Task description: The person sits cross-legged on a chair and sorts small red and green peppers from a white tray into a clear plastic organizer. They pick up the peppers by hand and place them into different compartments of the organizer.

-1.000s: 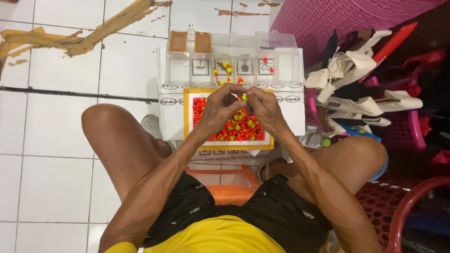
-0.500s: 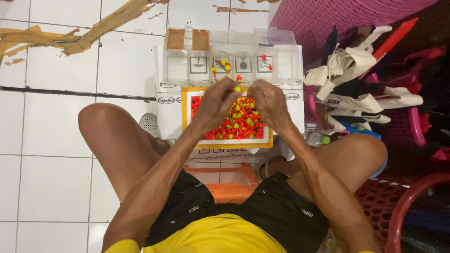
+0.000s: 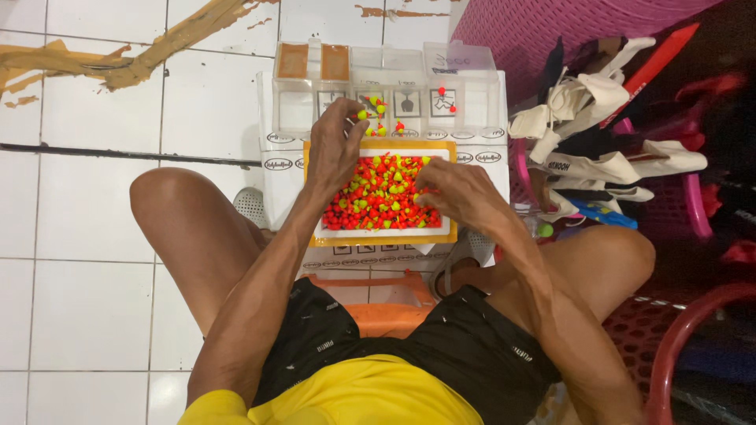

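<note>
Sorting step: small red and yellow-green pieces [image 3: 381,197] are being picked out of an orange-rimmed tray [image 3: 383,237] and moved toward a clear compartment box [image 3: 386,86].

The left hand [image 3: 339,145] is reaching past the far edge of the tray, its fingers pinched on what looks like one yellow-green piece [image 3: 362,115] over a middle compartment of the box, which is sitting just beyond the tray. The right hand [image 3: 455,191] is resting on the right side of the tray, fingers curled into the heap of pieces; whether it is gripping one cannot be told. Judged from this, the drop-off is in progress, and it is calling for the pinch to be opened squarely above the correct compartment, since the cells are lying side by side. A few pieces are already lying in the compartments.
</note>
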